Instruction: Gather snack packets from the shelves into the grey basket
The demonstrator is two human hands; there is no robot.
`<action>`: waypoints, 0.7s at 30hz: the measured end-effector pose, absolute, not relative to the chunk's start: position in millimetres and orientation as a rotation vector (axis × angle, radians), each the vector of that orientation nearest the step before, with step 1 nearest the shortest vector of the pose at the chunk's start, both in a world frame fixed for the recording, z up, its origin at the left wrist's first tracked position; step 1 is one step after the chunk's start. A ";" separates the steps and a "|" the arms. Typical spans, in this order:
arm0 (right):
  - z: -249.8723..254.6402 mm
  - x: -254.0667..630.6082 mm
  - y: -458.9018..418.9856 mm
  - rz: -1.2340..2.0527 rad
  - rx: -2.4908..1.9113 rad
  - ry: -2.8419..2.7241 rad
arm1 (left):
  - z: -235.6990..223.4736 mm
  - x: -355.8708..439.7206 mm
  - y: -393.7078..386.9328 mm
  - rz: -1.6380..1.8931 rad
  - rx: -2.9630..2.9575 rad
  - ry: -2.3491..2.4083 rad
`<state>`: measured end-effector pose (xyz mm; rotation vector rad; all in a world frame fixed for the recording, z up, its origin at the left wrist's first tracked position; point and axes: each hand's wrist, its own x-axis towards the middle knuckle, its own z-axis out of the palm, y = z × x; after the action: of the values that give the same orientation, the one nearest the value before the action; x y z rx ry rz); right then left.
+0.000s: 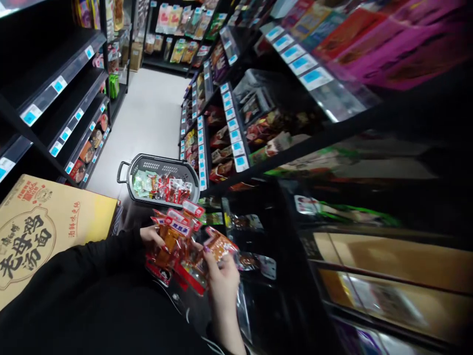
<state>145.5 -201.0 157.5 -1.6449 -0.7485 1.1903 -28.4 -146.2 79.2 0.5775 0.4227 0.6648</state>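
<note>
Tall black shelving (288,157) runs along the right, blurred at its near end, facing a left rack (77,64) across the pale floor (148,113). A cardboard box (88,217) sits at the lower left. Beyond the hands, near the right-hand shelving, is a grey basket (187,173) holding red packets (179,191) and pale green packets (143,183). The left hand (151,237) is closed around a bundle of packets (172,241), in front of the body and just short of the basket. The right hand (223,273), close beside it, pinches a single packet (220,245) at the edge of the bundle. A few loose packets (254,264) lie low on the right.

The handling looks partway through: the bundle and the single packet are not yet set down, and the basket still holds a fair number.
</note>
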 end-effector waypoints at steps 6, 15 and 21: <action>167.2 134.8 -171.3 1.379 -1.495 -0.644 | 86.6 -44.7 -143.2 0.665 0.528 0.371; 173.8 134.6 -158.6 1.487 -1.436 -0.508 | 94.9 -55.5 -142.2 0.632 0.563 0.408; 181.2 151.5 -162.1 1.281 -1.444 -0.565 | 92.5 -64.5 -141.2 0.550 0.592 0.399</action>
<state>151.5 -162.1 181.2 -1.4444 -0.5648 1.2808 -64.5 -141.2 92.5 0.5918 0.3993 0.5501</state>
